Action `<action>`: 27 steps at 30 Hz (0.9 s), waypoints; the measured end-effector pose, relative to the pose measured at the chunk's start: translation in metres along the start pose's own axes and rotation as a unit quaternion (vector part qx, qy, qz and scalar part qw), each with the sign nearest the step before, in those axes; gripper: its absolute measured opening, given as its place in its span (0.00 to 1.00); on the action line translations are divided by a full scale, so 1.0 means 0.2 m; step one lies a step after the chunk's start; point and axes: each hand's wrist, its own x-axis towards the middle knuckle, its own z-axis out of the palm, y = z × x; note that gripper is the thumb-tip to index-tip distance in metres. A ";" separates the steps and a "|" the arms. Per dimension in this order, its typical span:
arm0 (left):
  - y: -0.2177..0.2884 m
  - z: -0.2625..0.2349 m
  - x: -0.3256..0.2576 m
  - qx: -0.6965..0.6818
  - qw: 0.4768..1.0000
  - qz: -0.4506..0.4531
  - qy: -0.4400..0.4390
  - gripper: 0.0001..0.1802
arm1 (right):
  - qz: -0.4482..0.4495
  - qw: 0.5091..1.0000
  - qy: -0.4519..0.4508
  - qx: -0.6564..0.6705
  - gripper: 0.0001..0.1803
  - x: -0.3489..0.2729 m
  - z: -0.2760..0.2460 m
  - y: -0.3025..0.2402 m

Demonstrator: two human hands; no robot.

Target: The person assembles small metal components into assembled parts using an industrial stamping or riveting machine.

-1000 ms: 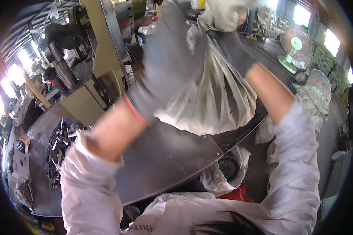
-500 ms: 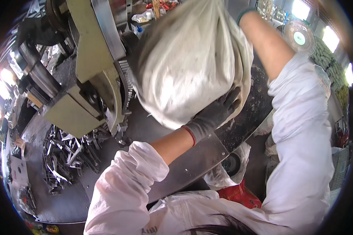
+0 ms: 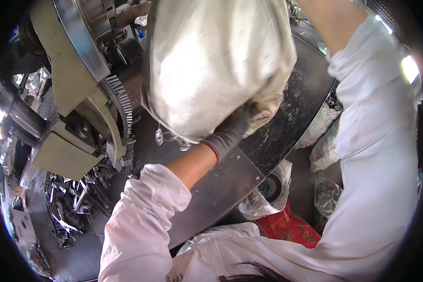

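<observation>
A large off-white cloth sack (image 3: 216, 66) hangs tilted over the metal table, bulky and partly smeared by motion. My left hand (image 3: 232, 129), in a grey glove with a red cuff, is closed on bunched cloth at its lower right corner; the fingertips are partly hidden in the folds. Past the upper edge of the view goes my right forearm (image 3: 333, 21), so the right hand does not show. Just under the sack's lower left edge are small shiny metal pieces (image 3: 159, 137), beside the table's dark surface.
On the left stands a beige machine (image 3: 63, 61) with a curved toothed rack (image 3: 120, 101). Under it lies a heap of dark metal parts (image 3: 80, 199). The table (image 3: 207, 192) ends at a slanting edge; beyond it are a white plastic-lined bucket (image 3: 254, 204), a red bag (image 3: 291, 228) and white sacks (image 3: 325, 148).
The sack has swung up and left, its lower part toward the machine. Small shiny pieces now show under its edge. My right hand has gone out at the top; the view has shifted.
</observation>
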 end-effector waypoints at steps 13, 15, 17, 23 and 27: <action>0.12 -0.05 -0.11 0.102 0.994 0.003 0.037 0.29 | 0.079 0.996 -0.033 -0.020 0.17 -0.09 -0.30 -0.06; 0.18 0.04 -0.18 0.154 0.983 0.094 0.020 0.28 | 0.063 0.997 -0.043 -0.027 0.18 -0.05 -0.30 -0.20; 0.20 0.13 -0.19 0.189 0.980 0.057 0.030 0.28 | 0.057 0.996 -0.056 -0.031 0.18 -0.03 -0.28 -0.30; -0.16 -0.04 -0.07 -0.422 0.882 -0.205 0.045 0.34 | 0.100 0.990 -0.087 -0.040 0.19 -0.11 -0.27 -0.31; -0.47 -0.24 0.12 0.255 0.954 -0.150 0.045 0.31 | 0.112 0.986 -0.115 -0.038 0.19 -0.16 -0.24 -0.35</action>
